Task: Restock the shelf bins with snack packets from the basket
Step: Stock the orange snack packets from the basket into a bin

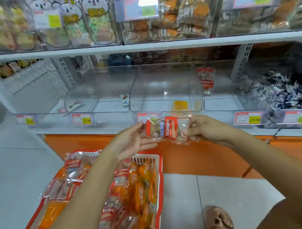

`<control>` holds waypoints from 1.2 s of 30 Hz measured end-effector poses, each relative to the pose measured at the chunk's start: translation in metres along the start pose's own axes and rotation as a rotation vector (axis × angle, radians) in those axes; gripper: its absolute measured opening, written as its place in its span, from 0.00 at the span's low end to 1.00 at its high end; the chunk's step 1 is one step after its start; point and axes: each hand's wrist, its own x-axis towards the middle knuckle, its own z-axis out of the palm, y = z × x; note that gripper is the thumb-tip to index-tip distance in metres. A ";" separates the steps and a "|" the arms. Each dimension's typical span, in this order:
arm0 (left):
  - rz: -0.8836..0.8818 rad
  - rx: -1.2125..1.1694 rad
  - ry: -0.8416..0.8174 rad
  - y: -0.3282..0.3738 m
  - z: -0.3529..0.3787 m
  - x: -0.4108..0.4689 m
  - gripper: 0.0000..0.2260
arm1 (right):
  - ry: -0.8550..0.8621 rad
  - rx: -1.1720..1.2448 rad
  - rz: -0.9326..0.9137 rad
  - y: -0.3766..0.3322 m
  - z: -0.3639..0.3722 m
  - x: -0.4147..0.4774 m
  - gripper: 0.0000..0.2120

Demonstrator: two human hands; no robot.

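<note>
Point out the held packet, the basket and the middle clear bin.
held packet (pixel 167 128), head view, on its red printed label.
basket (pixel 161 182), head view, on its red right rim.
middle clear bin (pixel 166 88), head view, on its transparent front wall.

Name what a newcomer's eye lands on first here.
First, the red-and-clear snack packet held mid-frame: the right hand pinches its right end, and the left hand lies open at its left end. Next, the red-rimmed basket on the floor below, heaped with packets, and the nearly empty clear bins on the lower shelf behind.
</note>
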 end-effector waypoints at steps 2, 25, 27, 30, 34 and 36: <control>0.042 -0.007 -0.018 0.012 0.021 0.002 0.19 | -0.031 0.085 0.016 -0.002 -0.006 -0.012 0.09; 0.142 1.035 -0.030 0.032 0.102 0.149 0.13 | 0.821 -0.023 0.247 0.033 -0.203 0.121 0.07; 0.150 1.034 -0.037 0.031 0.100 0.151 0.13 | 0.818 0.018 0.244 0.037 -0.205 0.147 0.08; 0.183 1.021 -0.017 0.028 0.097 0.151 0.13 | 0.830 0.021 0.279 0.056 -0.217 0.182 0.11; 0.187 0.992 -0.015 0.028 0.100 0.151 0.13 | 0.895 0.028 0.296 0.074 -0.220 0.202 0.13; 0.186 0.993 -0.018 0.028 0.100 0.151 0.13 | 0.899 -0.018 0.301 0.074 -0.216 0.207 0.13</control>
